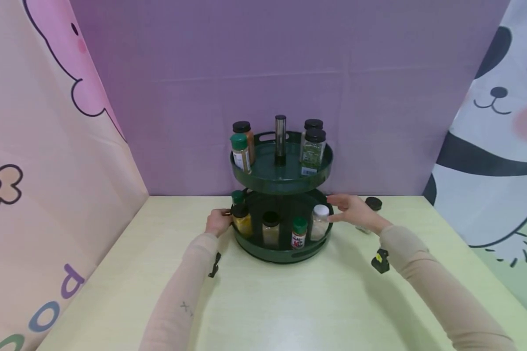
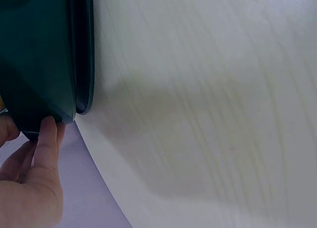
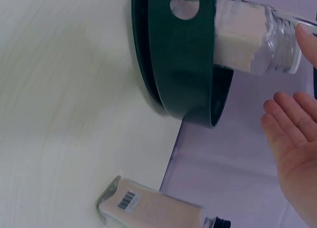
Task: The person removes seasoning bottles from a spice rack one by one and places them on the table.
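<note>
A dark green two-tier spice rack (image 1: 281, 186) stands on the table with jars on both tiers. At its left side, my left hand (image 1: 218, 222) grips the wall of the lower tray (image 2: 39, 64), fingers outside and thumb at the rim. My right hand (image 1: 350, 212) is at the rack's right side, fingers straight and spread from the thumb. Its thumb is right at a clear jar with a white cap (image 1: 320, 222) and pale contents, which stands in the lower tray. The right palm (image 3: 302, 163) holds nothing.
A green-capped jar (image 1: 299, 234) and black-capped jars (image 1: 270, 229) share the lower tray. Several jars (image 1: 313, 153) stand on the upper tier around the centre post (image 1: 280, 139). Another black-capped jar (image 3: 153, 205) stands on the table behind the right wrist. A purple cloth (image 1: 202, 122) hangs behind.
</note>
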Action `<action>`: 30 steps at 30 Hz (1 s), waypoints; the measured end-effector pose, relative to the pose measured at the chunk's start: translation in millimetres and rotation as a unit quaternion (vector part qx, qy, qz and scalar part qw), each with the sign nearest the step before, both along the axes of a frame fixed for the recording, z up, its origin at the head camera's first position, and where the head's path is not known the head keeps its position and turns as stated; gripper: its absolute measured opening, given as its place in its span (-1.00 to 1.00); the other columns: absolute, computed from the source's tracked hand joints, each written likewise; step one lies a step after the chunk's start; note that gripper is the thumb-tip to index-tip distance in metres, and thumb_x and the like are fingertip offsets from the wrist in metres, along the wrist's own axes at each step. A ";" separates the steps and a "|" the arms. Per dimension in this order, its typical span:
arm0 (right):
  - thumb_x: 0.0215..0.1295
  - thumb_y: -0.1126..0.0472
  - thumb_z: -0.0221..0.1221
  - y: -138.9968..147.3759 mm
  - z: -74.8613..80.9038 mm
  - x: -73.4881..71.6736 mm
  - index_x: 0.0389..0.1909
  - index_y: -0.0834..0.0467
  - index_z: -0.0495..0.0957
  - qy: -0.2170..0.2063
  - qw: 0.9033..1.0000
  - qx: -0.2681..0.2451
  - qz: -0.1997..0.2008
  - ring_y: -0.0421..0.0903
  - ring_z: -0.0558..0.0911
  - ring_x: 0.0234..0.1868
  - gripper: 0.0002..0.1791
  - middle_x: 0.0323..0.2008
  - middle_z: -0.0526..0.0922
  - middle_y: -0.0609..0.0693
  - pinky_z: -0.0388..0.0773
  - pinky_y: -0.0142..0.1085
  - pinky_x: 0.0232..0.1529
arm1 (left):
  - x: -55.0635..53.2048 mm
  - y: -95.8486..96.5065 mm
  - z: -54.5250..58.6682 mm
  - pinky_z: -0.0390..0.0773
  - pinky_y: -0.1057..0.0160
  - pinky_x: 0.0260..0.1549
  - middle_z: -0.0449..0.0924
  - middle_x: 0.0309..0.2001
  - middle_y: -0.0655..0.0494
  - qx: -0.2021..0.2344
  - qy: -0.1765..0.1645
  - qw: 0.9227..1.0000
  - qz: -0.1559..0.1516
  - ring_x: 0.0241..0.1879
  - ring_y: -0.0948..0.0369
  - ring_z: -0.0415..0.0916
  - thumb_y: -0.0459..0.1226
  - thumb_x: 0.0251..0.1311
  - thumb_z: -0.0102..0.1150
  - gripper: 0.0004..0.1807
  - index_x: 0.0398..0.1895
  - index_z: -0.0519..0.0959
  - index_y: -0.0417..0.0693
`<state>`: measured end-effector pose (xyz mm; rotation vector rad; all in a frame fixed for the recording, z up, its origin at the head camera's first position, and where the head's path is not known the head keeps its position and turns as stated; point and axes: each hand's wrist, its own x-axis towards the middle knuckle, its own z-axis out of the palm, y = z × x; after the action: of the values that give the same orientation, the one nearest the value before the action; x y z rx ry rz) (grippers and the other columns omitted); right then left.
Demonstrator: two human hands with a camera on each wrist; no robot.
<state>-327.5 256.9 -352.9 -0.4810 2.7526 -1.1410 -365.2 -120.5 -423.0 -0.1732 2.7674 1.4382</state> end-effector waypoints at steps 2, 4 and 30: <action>0.03 0.03 0.31 -2.2 -2.5 -0.1 0.28 0.26 0.23 -0.003 1.000 -0.003 0.004 0.20 0.27 0.28 -0.18 0.26 0.31 0.24 0.19 0.04 0.28 | -0.7 -0.5 -0.6 0.49 0.10 0.01 0.48 0.11 -0.18 -0.001 -0.001 1.000 0.002 0.05 -0.03 0.48 -0.25 0.21 -0.01 -0.58 0.14 0.45 -0.21; 0.04 0.04 0.31 -3.8 -4.9 -0.4 0.28 0.26 0.22 -0.009 1.000 -0.008 0.010 0.21 0.25 0.29 -0.19 0.28 0.29 0.24 0.19 0.04 0.28 | -1.0 -0.6 -0.7 0.49 0.10 0.01 0.49 0.10 -0.17 -0.003 0.000 1.000 0.004 0.05 -0.02 0.48 -0.25 0.21 0.00 -0.58 0.13 0.46 -0.20; 0.00 0.20 0.33 -21.4 -22.0 -6.3 0.15 0.36 0.34 0.028 0.999 0.000 0.037 0.06 0.56 -0.08 -0.32 -0.03 0.55 0.24 0.55 -0.17 -0.12 | 1.4 0.2 0.4 0.49 0.11 0.00 0.48 0.11 -0.16 0.007 -0.002 1.000 0.006 0.06 -0.02 0.47 -0.26 0.20 0.00 -0.58 0.12 0.46 -0.22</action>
<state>-333.8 235.4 -374.9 -0.6177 2.7569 -1.1278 -363.8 -120.4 -422.5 -0.1917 2.7573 1.4561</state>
